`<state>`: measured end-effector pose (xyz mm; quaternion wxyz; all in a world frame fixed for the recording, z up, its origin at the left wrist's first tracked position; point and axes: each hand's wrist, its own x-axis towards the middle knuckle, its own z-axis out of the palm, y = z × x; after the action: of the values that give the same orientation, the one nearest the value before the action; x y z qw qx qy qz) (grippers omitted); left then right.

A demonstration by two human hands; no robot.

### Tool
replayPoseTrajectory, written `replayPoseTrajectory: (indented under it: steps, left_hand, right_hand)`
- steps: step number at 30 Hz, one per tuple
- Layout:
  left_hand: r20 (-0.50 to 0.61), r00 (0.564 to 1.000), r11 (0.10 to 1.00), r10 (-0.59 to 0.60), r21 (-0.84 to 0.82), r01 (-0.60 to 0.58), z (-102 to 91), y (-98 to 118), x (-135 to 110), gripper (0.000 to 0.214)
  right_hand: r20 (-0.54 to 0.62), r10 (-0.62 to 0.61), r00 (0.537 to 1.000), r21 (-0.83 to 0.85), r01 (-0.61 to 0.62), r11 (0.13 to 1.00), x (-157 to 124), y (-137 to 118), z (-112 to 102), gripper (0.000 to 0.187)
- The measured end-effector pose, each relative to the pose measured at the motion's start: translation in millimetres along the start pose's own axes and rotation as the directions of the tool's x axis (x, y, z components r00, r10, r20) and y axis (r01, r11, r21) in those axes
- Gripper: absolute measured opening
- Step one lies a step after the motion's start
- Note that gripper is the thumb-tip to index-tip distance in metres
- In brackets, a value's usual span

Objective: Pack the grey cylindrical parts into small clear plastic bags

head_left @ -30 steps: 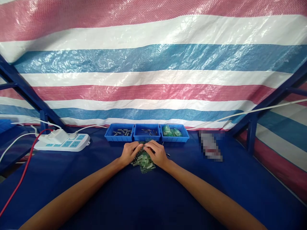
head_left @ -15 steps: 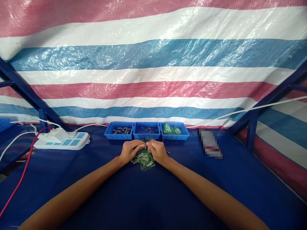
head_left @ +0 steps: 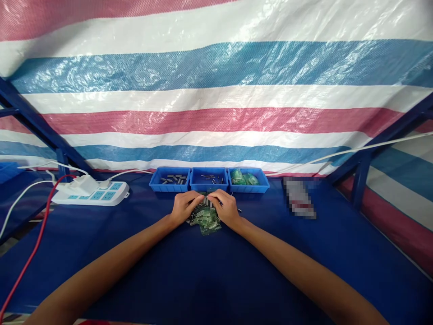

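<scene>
My left hand (head_left: pixel 184 207) and my right hand (head_left: pixel 226 208) come together above a pile of small metal pins and green-tinted plastic bags (head_left: pixel 208 221). Fingers and thumb are pinched on each hand, with the tips almost meeting. Whatever sits between them is too small and too covered to name. Just behind stand three blue bins: the left bin (head_left: pixel 169 186) holds grey metal cylinders, the middle bin (head_left: pixel 209 186) thin metal pins, and the right bin (head_left: pixel 249 187) bunched green plastic bags.
A white power strip (head_left: pixel 117 196) with plugs lies at the left, and a red cable (head_left: pixel 39 241) runs down from it. A blurred-out object (head_left: pixel 300 198) rests at the right. Striped sheeting (head_left: pixel 216 99) hangs behind the blue table (head_left: pixel 209 280), between blue frame bars (head_left: pixel 360 180).
The view has tilted slightly, so everything on the table sits a little higher. My hands stay pinched over the pile, with the fingers shifted only slightly.
</scene>
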<state>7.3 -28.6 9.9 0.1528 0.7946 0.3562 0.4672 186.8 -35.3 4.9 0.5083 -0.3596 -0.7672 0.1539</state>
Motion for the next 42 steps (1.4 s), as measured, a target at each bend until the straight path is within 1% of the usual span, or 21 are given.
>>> replayPoseTrajectory:
  steps: [4,8,10,13,16,18,20,23,28,30,32,35,38,42]
  left_hand:
    - [-0.015,0.999,0.999,0.040,-0.009,-0.040,0.0,0.1,0.0,0.016]
    - [-0.006,0.997,0.997,0.073,0.005,-0.073,-0.2,-0.1,-2.0,0.018]
    - [0.006,0.998,0.998,0.066,0.016,-0.066,-0.3,0.0,-3.1,0.020]
    - [0.021,1.000,1.000,0.011,0.003,-0.011,-0.3,1.2,-3.7,0.023]
    - [0.004,0.997,0.997,-0.075,-0.032,0.075,-0.4,2.7,-2.9,0.025]
    - [-0.007,0.991,0.990,-0.131,-0.052,0.130,0.2,2.1,-2.4,0.025]
    - [-0.009,0.989,0.987,-0.148,-0.066,0.147,1.3,-0.1,-2.4,0.024]
    - [-0.005,0.994,0.993,-0.112,-0.046,0.112,2.9,-4.5,-3.1,0.024]
    - [-0.011,0.999,0.997,-0.051,0.053,0.051,2.8,-6.1,-3.5,0.026]
    - [-0.018,0.999,0.998,-0.035,0.059,0.036,3.0,-6.0,-3.7,0.025]
    - [-0.010,0.999,0.998,-0.031,0.050,0.032,3.9,-6.5,-4.3,0.025]
    - [0.008,1.000,0.999,-0.030,0.037,0.030,5.6,-7.9,-5.1,0.023]
    - [0.008,1.000,0.999,-0.023,0.035,0.022,6.4,-8.7,-5.6,0.022]
    - [0.004,1.000,0.999,-0.031,0.036,0.031,6.0,-7.7,-5.4,0.021]
  right_hand:
    - [0.009,0.016,1.000,-0.013,-0.016,1.000,-0.2,0.8,0.6,0.025]
    - [0.009,0.027,1.000,-0.019,-0.027,0.999,-0.6,0.5,1.1,0.026]
    - [0.003,0.025,1.000,-0.016,-0.025,1.000,-0.8,0.2,1.2,0.026]
    - [-0.021,0.029,0.999,-0.023,-0.030,0.999,-1.0,0.3,1.0,0.027]
    - [-0.049,0.045,0.998,-0.034,-0.046,0.998,-1.1,0.4,0.5,0.030]
    - [-0.059,0.046,0.997,-0.024,-0.047,0.999,-1.1,0.1,0.2,0.029]
    - [-0.060,0.041,0.997,-0.007,-0.042,0.999,-1.2,-0.3,-0.1,0.026]
    - [-0.051,0.036,0.998,0.001,-0.036,0.999,-1.2,-0.7,-0.5,0.024]
    - [-0.040,0.034,0.999,0.003,-0.034,0.999,-1.0,-1.3,-1.9,0.017]
    - [-0.026,0.021,0.999,0.017,-0.020,1.000,-0.7,-1.3,-2.2,0.020]
    - [-0.006,-0.012,1.000,0.026,0.013,1.000,-0.7,-0.7,-1.7,0.026]
    - [0.012,-0.075,0.997,0.027,0.074,0.997,-1.2,1.3,0.1,0.027]
    - [-0.001,-0.108,0.994,0.027,0.108,0.994,-1.6,2.8,1.7,0.023]
    - [-0.022,-0.096,0.995,0.039,0.097,0.995,-1.3,0.9,1.2,0.016]
